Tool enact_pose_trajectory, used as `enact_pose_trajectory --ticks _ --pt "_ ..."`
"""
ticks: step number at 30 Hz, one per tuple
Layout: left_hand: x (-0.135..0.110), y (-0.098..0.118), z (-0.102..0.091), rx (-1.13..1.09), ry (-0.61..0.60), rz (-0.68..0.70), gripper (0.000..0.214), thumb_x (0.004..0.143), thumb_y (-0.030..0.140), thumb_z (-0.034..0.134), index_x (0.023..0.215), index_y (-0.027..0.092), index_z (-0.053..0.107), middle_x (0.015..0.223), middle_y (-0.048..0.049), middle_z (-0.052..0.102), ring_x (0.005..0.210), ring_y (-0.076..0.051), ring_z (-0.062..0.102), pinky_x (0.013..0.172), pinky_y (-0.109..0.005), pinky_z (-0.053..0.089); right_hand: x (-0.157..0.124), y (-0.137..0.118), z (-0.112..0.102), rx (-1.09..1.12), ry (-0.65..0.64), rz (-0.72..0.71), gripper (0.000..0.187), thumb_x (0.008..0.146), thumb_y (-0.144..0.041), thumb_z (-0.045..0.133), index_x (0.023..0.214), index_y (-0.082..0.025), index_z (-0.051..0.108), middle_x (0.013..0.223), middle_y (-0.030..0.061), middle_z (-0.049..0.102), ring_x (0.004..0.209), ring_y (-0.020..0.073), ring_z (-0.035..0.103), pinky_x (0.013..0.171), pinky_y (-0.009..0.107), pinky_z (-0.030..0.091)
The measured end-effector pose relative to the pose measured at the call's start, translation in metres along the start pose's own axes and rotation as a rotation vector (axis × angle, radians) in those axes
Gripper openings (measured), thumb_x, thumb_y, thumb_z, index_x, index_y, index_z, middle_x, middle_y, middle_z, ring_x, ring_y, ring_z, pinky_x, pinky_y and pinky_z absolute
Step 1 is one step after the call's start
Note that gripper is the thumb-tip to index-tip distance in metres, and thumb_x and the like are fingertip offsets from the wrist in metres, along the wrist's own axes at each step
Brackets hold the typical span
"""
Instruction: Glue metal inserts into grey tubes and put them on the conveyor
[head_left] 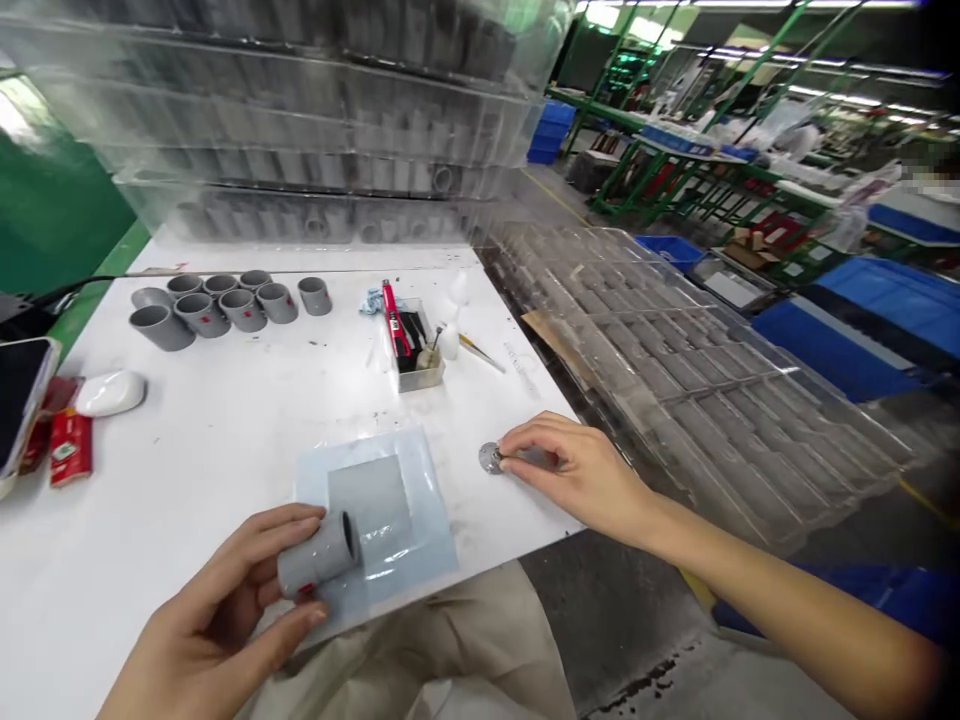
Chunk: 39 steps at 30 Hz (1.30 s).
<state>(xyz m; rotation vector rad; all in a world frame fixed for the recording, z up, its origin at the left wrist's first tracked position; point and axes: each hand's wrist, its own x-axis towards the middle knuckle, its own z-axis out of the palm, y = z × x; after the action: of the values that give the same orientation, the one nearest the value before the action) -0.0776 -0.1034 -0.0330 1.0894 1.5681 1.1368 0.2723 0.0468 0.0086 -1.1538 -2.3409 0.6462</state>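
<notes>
My left hand (225,610) grips a short grey pipe fitting (319,553) near the table's front edge, its open end pointing right over a pale blue mat (390,500) with a grey square on it. My right hand (577,470) rests at the right edge of the white table (225,440), fingertips pinched on a small round metal piece (490,458) lying on the surface. Several more grey pipe fittings (225,305) stand grouped at the back left.
A small clear box (417,350) with a red tool, a brush and small parts sits mid-table. A phone (19,395), a white mouse (110,392) and a red packet (70,447) lie at the left. Clear trays of fittings (300,130) are stacked behind, and more to the right (675,370).
</notes>
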Motion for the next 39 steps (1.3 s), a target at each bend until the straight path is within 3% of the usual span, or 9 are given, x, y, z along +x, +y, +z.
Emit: enact_pose_trajectory --ticks 4,8,11,13,18,22,27,31,39 --pt "-0.001 0.022 0.006 -0.076 -0.025 -0.170 0.047 0.077 0.049 0.092 0.118 0.030 0.080 0.125 -0.0069 0.076 0.091 -0.024 0.077 0.057 -0.020 0.061 0.005 -0.004 -0.003 -0.151 -0.130 -0.098 0.029 0.107 -0.029 0.062 0.132 -0.023 0.075 0.117 0.0083 0.076 0.097 0.0214 0.074 0.083 0.034 0.062" --pt "-0.002 0.030 0.003 -0.178 -0.072 -0.242 0.049 0.082 0.048 0.089 0.125 0.030 0.075 0.090 -0.0021 0.078 0.070 -0.016 0.066 0.054 -0.019 0.053 0.016 -0.008 -0.009 -0.270 -0.218 -0.165 0.031 0.108 -0.033 0.056 0.126 -0.021 0.078 0.110 0.0101 0.075 0.092 0.0252 0.075 0.082 0.042 0.063" --pt "-0.002 0.030 0.001 -0.185 -0.080 -0.255 0.045 0.082 0.045 0.090 0.122 0.030 0.077 0.084 0.0000 0.076 0.069 -0.015 0.064 0.055 -0.019 0.052 0.022 -0.022 -0.006 -0.207 -0.142 -0.165 0.023 0.103 -0.031 0.063 0.118 -0.023 0.079 0.109 0.0077 0.076 0.093 0.0250 0.075 0.083 0.041 0.062" --pt "-0.002 0.029 0.001 -0.186 -0.090 -0.260 0.044 0.082 0.044 0.090 0.121 0.030 0.077 0.081 0.0011 0.074 0.067 -0.014 0.062 0.055 -0.019 0.051 0.020 -0.040 0.006 0.000 -0.055 -0.101 0.019 0.101 -0.030 0.070 0.117 -0.027 0.079 0.109 0.0043 0.077 0.094 0.0214 0.073 0.080 0.035 0.061" --pt "-0.002 0.028 0.001 -0.233 -0.094 -0.249 0.040 0.082 0.038 0.091 0.119 0.030 0.078 0.089 0.0004 0.076 0.077 -0.015 0.069 0.062 -0.017 0.057 0.003 -0.087 0.064 0.648 0.046 0.132 0.021 0.097 -0.027 0.076 0.117 -0.034 0.080 0.110 -0.0010 0.077 0.096 0.0149 0.070 0.080 0.025 0.058" --pt "-0.001 0.022 -0.002 -0.218 -0.119 -0.163 0.034 0.085 0.030 0.090 0.117 0.032 0.080 0.114 -0.0027 0.078 0.087 -0.016 0.073 0.072 -0.020 0.062 -0.003 -0.103 0.095 0.815 0.089 0.221 0.020 0.092 -0.023 0.078 0.110 -0.031 0.082 0.099 -0.0006 0.075 0.087 0.0140 0.068 0.077 0.025 0.056" --pt "0.004 0.011 -0.009 -0.201 -0.213 -0.004 0.032 0.089 0.017 0.085 0.116 0.034 0.080 0.134 -0.0056 0.072 0.115 -0.021 0.072 0.086 -0.021 0.063 0.000 -0.103 0.100 0.783 0.104 0.216 0.019 0.090 -0.023 0.078 0.107 -0.028 0.083 0.095 0.0017 0.075 0.081 0.0153 0.066 0.070 0.026 0.055" --pt "0.004 0.007 -0.011 -0.222 -0.252 0.049 0.032 0.092 0.011 0.081 0.114 0.034 0.078 0.136 -0.0057 0.068 0.109 -0.018 0.072 0.078 -0.018 0.063 -0.001 -0.102 0.100 0.788 0.112 0.187 0.019 0.089 -0.022 0.078 0.107 -0.027 0.083 0.094 0.0024 0.075 0.080 0.0157 0.068 0.069 0.026 0.058" --pt "0.003 0.008 -0.009 -0.212 -0.233 0.038 0.028 0.092 0.011 0.080 0.111 0.031 0.079 0.135 -0.0078 0.067 0.105 -0.018 0.072 0.082 -0.022 0.063 -0.002 -0.104 0.104 0.759 0.130 0.113 0.021 0.089 -0.018 0.077 0.108 -0.026 0.082 0.098 0.0023 0.076 0.087 0.0160 0.072 0.079 0.027 0.060"
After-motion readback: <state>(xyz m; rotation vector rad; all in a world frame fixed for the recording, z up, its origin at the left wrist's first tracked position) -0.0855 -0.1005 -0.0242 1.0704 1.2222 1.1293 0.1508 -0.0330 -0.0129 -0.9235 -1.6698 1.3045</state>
